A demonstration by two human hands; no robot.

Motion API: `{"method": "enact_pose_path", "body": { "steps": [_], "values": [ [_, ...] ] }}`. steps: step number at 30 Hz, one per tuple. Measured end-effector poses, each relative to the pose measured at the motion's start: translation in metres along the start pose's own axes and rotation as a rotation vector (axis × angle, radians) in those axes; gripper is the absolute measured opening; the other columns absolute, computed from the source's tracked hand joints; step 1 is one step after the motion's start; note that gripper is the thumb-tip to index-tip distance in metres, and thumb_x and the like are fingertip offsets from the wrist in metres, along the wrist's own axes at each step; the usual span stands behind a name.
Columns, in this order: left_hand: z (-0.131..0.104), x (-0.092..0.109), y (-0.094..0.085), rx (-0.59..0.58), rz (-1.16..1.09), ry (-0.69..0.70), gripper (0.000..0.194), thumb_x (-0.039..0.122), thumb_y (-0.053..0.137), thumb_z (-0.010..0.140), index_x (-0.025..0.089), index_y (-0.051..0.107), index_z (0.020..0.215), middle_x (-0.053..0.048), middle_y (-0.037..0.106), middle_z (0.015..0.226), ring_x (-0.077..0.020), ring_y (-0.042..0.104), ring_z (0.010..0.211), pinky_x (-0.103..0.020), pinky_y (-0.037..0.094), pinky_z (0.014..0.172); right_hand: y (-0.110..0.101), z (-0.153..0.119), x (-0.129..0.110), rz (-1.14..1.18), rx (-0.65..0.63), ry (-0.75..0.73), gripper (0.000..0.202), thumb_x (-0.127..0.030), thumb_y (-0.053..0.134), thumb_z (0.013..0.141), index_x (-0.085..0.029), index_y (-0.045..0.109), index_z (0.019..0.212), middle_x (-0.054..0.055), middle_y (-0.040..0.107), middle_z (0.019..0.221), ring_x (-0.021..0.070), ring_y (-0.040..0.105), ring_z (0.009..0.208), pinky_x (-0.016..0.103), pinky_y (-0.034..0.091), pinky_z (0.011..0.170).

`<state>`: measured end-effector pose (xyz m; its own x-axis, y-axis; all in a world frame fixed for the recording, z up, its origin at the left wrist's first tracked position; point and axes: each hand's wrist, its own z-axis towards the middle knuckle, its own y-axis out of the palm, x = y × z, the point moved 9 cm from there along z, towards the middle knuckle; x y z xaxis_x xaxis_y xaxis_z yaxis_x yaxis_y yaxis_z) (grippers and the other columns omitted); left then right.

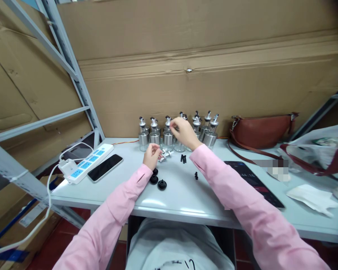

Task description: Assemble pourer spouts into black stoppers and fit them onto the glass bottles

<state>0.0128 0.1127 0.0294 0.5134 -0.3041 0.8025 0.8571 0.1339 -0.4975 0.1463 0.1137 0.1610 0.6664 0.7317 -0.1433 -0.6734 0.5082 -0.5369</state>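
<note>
My left hand (151,156) is just above the table, its fingers curled together beside a small pile of silver-white spout pieces (166,154). Whether a piece is pinched in it is hidden. In front of the glass-and-steel bottles (168,138), my right hand (184,132) is raised with thumb and fingers drawn together; anything between them is too small to make out. Black round stoppers (162,184) lie below my left hand. Several short black tubes (183,159) are right of the silver pieces, and small black ribbed parts (196,175) lie nearer the front edge.
A white power strip (91,163) and a phone (105,168) lie at the left. To the right are a brown handbag (260,131), a dark tablet (253,182), a white tissue (312,198) and a plastic bag (323,150). Cardboard (208,90) stands behind the bottles.
</note>
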Motion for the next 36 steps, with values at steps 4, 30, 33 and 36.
{"method": "enact_pose_path", "body": {
  "steps": [4, 30, 33, 36],
  "values": [
    [0.006, -0.015, -0.004, -0.041, 0.222, -0.027, 0.014, 0.020, 0.065, 0.069, 0.017, 0.056, 0.079, -0.002, 0.061, 0.083, -0.0169, 0.057, 0.082, -0.031, 0.046, 0.080, 0.005, -0.036, -0.016, 0.090, -0.180, 0.021, 0.006, -0.017, 0.050, 0.081, -0.020, 0.054, 0.077, 0.005, 0.061, 0.079, 0.0198, 0.054, 0.079, 0.032, 0.042, 0.073],
    [-0.023, 0.049, 0.013, -0.296, 0.108, 0.454, 0.008, 0.011, 0.055, 0.064, 0.015, 0.060, 0.069, 0.002, 0.059, 0.067, -0.0121, 0.055, 0.069, -0.024, 0.043, 0.073, 0.016, -0.098, 0.019, 0.537, -0.585, 0.502, 0.036, -0.046, 0.057, 0.075, -0.015, 0.067, 0.091, 0.006, 0.068, 0.087, 0.0169, 0.059, 0.077, 0.030, 0.044, 0.070],
    [-0.032, 0.055, 0.019, -0.360, 0.090, 0.515, 0.009, 0.011, 0.055, 0.064, 0.015, 0.061, 0.068, 0.001, 0.059, 0.067, -0.0124, 0.054, 0.068, -0.025, 0.044, 0.072, 0.030, -0.112, 0.004, 0.687, -0.819, 0.534, 0.041, -0.046, 0.061, 0.072, -0.016, 0.067, 0.100, 0.007, 0.069, 0.093, 0.0159, 0.060, 0.077, 0.029, 0.044, 0.067],
    [-0.037, 0.057, 0.024, -0.392, 0.084, 0.525, 0.010, 0.013, 0.054, 0.067, 0.016, 0.062, 0.071, 0.000, 0.061, 0.070, -0.0125, 0.054, 0.069, -0.025, 0.044, 0.072, 0.039, -0.124, -0.005, 0.774, -0.971, 0.536, 0.041, -0.041, 0.069, 0.065, -0.016, 0.069, 0.097, 0.006, 0.069, 0.089, 0.0147, 0.059, 0.075, 0.028, 0.045, 0.067]
  ]
}}
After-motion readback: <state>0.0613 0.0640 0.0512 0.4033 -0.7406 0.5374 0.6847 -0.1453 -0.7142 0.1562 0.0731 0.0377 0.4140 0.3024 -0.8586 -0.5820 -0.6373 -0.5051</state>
